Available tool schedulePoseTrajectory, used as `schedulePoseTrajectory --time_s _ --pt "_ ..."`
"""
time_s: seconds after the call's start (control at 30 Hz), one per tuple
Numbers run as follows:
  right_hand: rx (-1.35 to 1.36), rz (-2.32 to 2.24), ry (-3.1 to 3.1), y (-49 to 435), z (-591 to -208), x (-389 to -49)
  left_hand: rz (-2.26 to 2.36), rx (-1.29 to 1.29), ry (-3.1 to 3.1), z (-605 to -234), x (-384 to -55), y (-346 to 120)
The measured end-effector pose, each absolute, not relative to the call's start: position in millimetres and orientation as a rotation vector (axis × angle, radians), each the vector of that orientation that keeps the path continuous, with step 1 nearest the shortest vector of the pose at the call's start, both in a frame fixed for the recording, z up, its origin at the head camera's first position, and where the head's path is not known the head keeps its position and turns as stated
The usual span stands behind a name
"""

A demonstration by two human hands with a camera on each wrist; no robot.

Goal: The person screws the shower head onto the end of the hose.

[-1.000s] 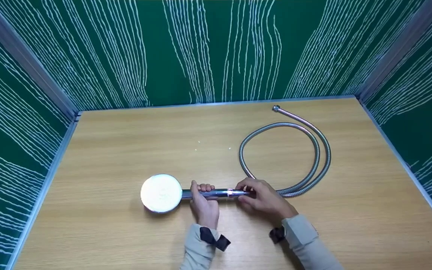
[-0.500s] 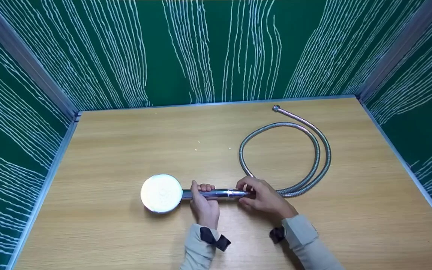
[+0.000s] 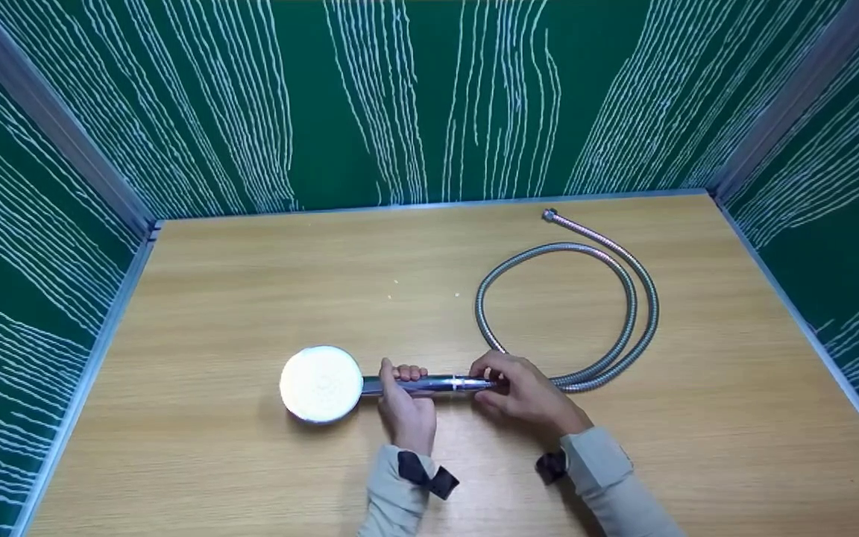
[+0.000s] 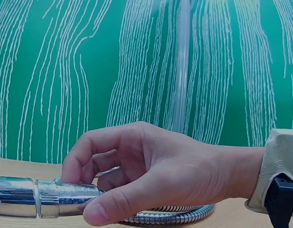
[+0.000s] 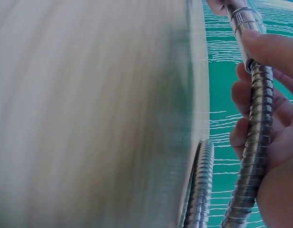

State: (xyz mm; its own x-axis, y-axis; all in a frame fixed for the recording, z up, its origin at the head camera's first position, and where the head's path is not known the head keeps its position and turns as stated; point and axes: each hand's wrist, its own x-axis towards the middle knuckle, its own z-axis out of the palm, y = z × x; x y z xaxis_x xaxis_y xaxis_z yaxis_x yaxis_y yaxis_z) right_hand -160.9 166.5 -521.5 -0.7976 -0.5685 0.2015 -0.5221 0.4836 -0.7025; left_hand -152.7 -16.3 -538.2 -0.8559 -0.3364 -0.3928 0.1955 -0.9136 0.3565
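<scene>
A hand shower with a round, bright white face [image 3: 321, 385] is held just above or on the wooden table; whether it touches cannot be told. My left hand [image 3: 408, 418] grips its chrome handle [image 3: 441, 383], fingers wrapped round it and thumb along the near end by the head. At the handle's other end sits the tapered chrome hose nut [image 4: 75, 198], up against the handle. Thumb and fingers of my right hand [image 3: 526, 391] pinch this nut. In the right wrist view the ribbed metal hose [image 5: 258, 133] leaves the nut and passes by the palm.
The shower hose [image 3: 649, 298] lies in a loose coil on the table [image 3: 213, 298], its free end fitting [image 3: 549, 215] near the back edge. Green panels [image 3: 325, 112] with white wavy lines enclose the back and sides. A few tiny white specks lie mid-table.
</scene>
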Motion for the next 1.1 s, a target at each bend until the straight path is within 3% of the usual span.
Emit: schedulePoseTrajectory --time_s 0.27,0.87,1.1 --pt "-1.084 -1.25 2.668 168.1 -523.8 -161.8 -2.745 0.645 -0.417 -538.5 -152.9 -15.9" --pt "-0.936 -1.189 2.64 167.7 -520.4 -160.1 -2.757 0.654 -0.442 -537.5 -151.9 -16.8" --pt "-1.002 -1.23 2.644 167.2 -521.2 -160.9 -2.748 0.658 -0.44 -536.7 -151.6 -16.8"
